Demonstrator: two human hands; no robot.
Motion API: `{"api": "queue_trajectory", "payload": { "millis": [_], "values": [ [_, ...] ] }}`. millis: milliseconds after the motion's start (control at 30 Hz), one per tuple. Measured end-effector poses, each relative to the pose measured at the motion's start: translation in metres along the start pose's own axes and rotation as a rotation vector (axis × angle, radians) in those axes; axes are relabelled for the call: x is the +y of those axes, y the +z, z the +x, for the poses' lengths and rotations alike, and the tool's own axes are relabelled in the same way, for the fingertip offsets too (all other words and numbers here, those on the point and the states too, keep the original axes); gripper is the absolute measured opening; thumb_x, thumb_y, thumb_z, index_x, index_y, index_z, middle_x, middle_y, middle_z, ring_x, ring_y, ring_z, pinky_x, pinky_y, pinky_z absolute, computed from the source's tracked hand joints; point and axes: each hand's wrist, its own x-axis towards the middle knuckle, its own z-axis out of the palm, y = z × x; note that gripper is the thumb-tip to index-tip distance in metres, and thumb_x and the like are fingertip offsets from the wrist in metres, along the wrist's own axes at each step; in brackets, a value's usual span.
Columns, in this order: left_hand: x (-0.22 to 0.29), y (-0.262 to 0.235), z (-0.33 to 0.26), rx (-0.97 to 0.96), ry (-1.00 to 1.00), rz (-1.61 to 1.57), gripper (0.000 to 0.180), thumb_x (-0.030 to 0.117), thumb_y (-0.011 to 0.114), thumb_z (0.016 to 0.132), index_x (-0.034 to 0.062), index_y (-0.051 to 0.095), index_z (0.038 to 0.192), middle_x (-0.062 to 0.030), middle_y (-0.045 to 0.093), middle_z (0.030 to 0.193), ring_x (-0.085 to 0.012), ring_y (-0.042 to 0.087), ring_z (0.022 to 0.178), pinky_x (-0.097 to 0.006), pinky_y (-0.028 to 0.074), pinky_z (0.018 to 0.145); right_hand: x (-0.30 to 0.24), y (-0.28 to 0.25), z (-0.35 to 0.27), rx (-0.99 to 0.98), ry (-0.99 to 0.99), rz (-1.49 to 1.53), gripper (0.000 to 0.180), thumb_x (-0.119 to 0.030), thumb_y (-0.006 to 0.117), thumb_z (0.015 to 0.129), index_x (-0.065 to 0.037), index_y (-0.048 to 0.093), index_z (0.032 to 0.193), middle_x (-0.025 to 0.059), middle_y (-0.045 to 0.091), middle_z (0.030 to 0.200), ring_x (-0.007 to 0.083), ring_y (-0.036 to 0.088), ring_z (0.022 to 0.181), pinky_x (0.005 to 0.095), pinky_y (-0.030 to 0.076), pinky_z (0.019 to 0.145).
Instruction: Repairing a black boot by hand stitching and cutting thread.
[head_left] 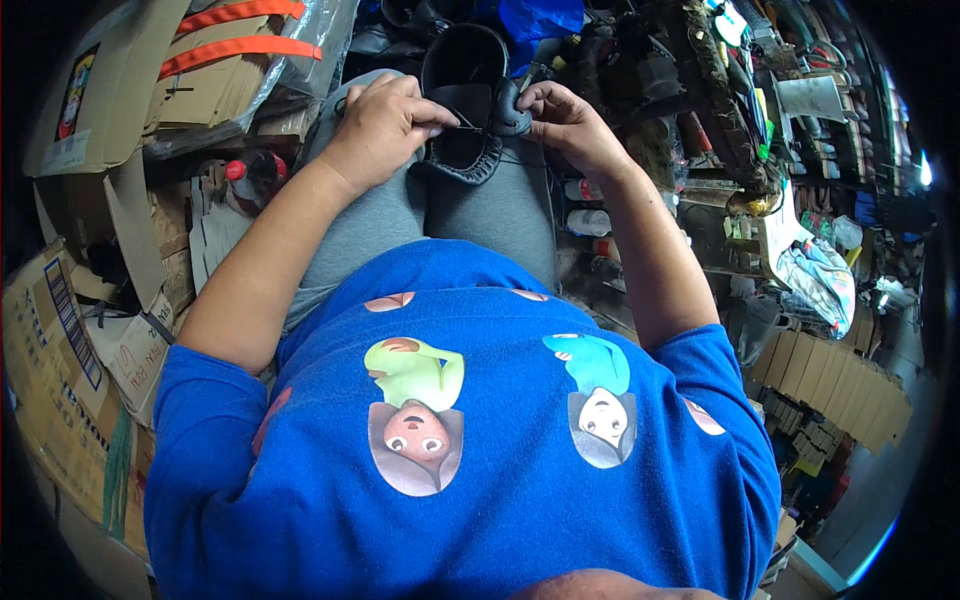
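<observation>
A black shoe (462, 75) rests on my lap, between my knees, its opening facing up. My left hand (385, 118) presses on the shoe's left side, fingers curled over its edge. My right hand (562, 118) pinches the padded black collar of the shoe at its right side. A thin thread or needle seems to run between my two hands, too fine to tell. I wear grey trousers (470, 205) and a blue printed shirt (480, 440).
Cardboard boxes (75, 330) pile up on my left, one with orange straps (240, 45). A red-capped bottle (250, 172) stands beside my left knee. Shelves crowded with shoes and tools (720, 110) fill the right, with stacked cardboard (830, 385) below.
</observation>
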Motion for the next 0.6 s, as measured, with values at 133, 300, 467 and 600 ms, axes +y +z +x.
{"api": "queue_trajectory", "payload": {
  "millis": [133, 300, 467, 600],
  "values": [
    [0.0001, 0.0019, -0.0002, -0.006, -0.008, 0.016, 0.021, 0.011, 0.067, 0.074, 0.0209, 0.073, 0.091, -0.0011, 0.049, 0.074, -0.0188, 0.052, 0.083, -0.035, 0.034, 0.08, 0.0008, -0.0003, -0.0004, 0.019, -0.005, -0.039, 0.027, 0.003, 0.064, 0.082, -0.007, 0.056, 0.106, -0.0017, 0.06, 0.09, 0.0078, 0.056, 0.087, 0.0233, 0.046, 0.081],
    [0.0001, 0.0024, 0.0002, -0.005, -0.007, 0.036, 0.019, 0.012, 0.067, 0.075, 0.0211, 0.072, 0.091, -0.0004, 0.051, 0.075, -0.0177, 0.053, 0.085, -0.035, 0.033, 0.081, 0.0, 0.0006, -0.0012, 0.032, -0.002, -0.039, 0.027, 0.003, 0.064, 0.082, -0.007, 0.056, 0.106, -0.0008, 0.061, 0.093, 0.0081, 0.057, 0.089, 0.0238, 0.046, 0.082],
    [0.0013, 0.0013, 0.0009, -0.049, -0.034, 0.034, 0.018, 0.015, 0.067, 0.076, 0.0225, 0.072, 0.091, 0.0005, 0.051, 0.075, -0.0168, 0.053, 0.086, -0.035, 0.032, 0.083, -0.0002, 0.0002, -0.0017, 0.0, -0.007, 0.011, 0.027, 0.003, 0.063, 0.082, -0.007, 0.056, 0.107, 0.0001, 0.061, 0.096, 0.0087, 0.057, 0.091, 0.0246, 0.047, 0.083],
    [0.0054, 0.0011, 0.001, -0.076, -0.043, 0.032, 0.019, 0.016, 0.067, 0.076, 0.0235, 0.073, 0.092, 0.001, 0.054, 0.076, -0.0163, 0.053, 0.088, -0.034, 0.03, 0.085, 0.0011, 0.005, -0.0003, 0.009, -0.031, 0.007, 0.025, 0.003, 0.063, 0.083, -0.007, 0.056, 0.104, -0.0004, 0.06, 0.094, 0.008, 0.057, 0.088, 0.0237, 0.046, 0.081]
  ]
}}
